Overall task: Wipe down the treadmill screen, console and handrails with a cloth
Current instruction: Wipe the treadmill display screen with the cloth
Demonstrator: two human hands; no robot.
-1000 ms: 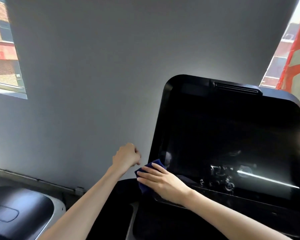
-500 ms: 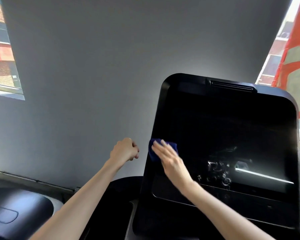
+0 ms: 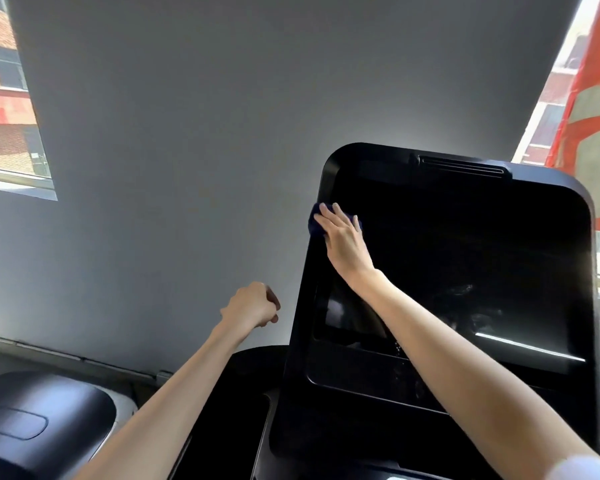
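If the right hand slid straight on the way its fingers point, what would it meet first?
The right hand, pressing the blue cloth on the screen, points up and left. It would likely meet the console's upper-left rim first; beyond that only the grey wall shows, depth unclear.

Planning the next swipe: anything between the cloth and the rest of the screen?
Nothing visible. The right hand presses the cloth at the upper left of the screen; only that arm crosses the glass.

Left hand [image 3: 252,306] and right hand [image 3: 343,239] bare, white sleeve [image 3: 584,468] on right arm
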